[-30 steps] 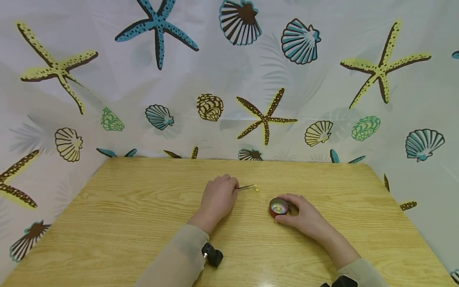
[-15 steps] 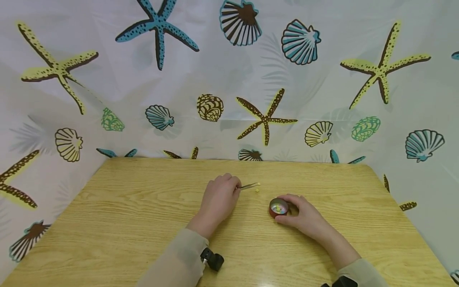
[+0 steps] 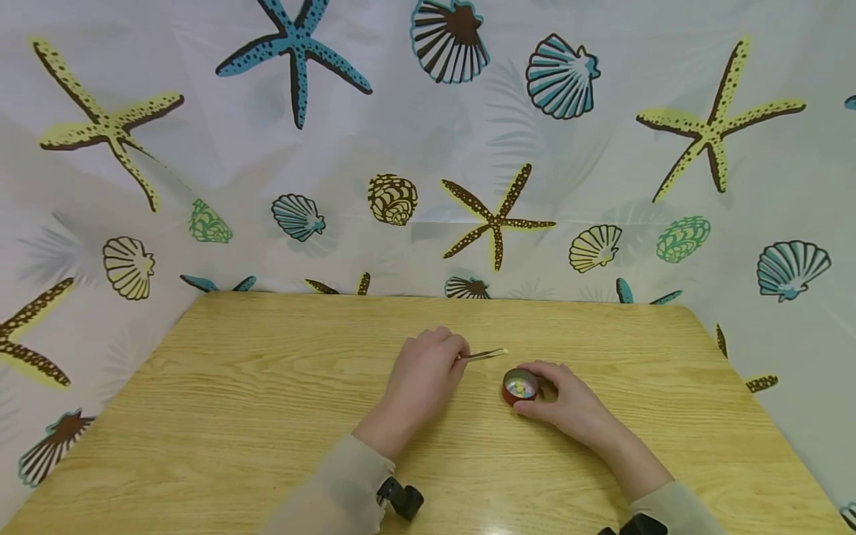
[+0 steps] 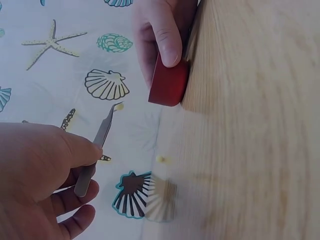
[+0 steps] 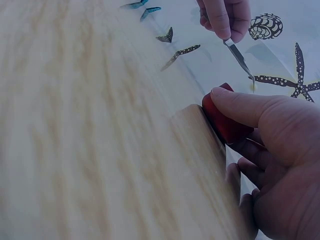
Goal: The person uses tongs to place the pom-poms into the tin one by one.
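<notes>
In the head view my left hand (image 3: 428, 375) pinches a pair of metal tweezers (image 3: 483, 355), which point right. A small yellow bead (image 4: 119, 107) sits at the tweezers' bent tips, seen in the left wrist view. My right hand (image 3: 568, 405) grips a small round red container (image 3: 511, 399) between thumb and fingers, on the table. Several pastel beads (image 3: 519, 388) lie inside it. The tweezer tips are above and slightly left of the container's rim, apart from it. Another yellow bead (image 4: 161, 159) lies on the table in the left wrist view; the head view hides it behind the tweezers.
The wood-grain table (image 3: 267, 386) reaches back to a white cloth (image 3: 428, 148) printed with shells and starfish, which also hangs at both sides. A black wrist camera (image 3: 401, 498) is strapped to the left sleeve, and another (image 3: 640, 524) to the right.
The tweezers rise from beside the beads with a yellow bead at their tips, and my left hand shifts right towards the container. My right hand and the container stay in place.
</notes>
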`<state>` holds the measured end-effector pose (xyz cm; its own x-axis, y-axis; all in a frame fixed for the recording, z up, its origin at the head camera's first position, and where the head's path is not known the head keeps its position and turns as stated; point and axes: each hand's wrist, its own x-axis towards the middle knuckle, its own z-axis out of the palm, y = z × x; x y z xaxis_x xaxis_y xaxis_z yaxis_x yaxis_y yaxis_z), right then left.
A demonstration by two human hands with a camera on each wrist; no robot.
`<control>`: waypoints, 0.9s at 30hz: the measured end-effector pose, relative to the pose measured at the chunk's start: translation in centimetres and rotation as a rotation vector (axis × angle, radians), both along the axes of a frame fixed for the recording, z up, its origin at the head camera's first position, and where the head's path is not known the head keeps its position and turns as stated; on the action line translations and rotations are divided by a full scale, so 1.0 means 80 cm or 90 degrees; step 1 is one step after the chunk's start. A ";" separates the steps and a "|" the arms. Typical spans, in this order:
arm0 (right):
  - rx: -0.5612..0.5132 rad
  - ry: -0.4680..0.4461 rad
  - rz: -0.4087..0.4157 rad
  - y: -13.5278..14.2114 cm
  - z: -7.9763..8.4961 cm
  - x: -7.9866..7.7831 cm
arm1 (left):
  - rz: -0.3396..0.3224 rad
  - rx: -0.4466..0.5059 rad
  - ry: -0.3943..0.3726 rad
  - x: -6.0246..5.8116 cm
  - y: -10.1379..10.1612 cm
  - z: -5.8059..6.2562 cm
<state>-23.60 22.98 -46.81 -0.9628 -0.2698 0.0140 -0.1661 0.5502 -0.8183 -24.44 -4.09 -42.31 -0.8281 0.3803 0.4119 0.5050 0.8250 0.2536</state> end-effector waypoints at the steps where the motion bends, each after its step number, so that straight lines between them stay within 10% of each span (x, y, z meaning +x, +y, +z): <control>1: 0.000 0.000 0.000 0.000 0.000 0.000 | -0.002 -0.003 -0.001 0.001 0.001 0.000; 27: -0.008 -0.011 0.005 0.000 0.001 -0.001 | -0.044 -0.077 -0.023 0.019 0.017 -0.010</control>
<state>-23.70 22.96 -46.76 -0.9606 -0.2779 0.0017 -0.1571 0.5380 -0.8282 -22.95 -2.71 -43.07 -0.8116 0.4823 0.3298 0.5544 0.8138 0.1742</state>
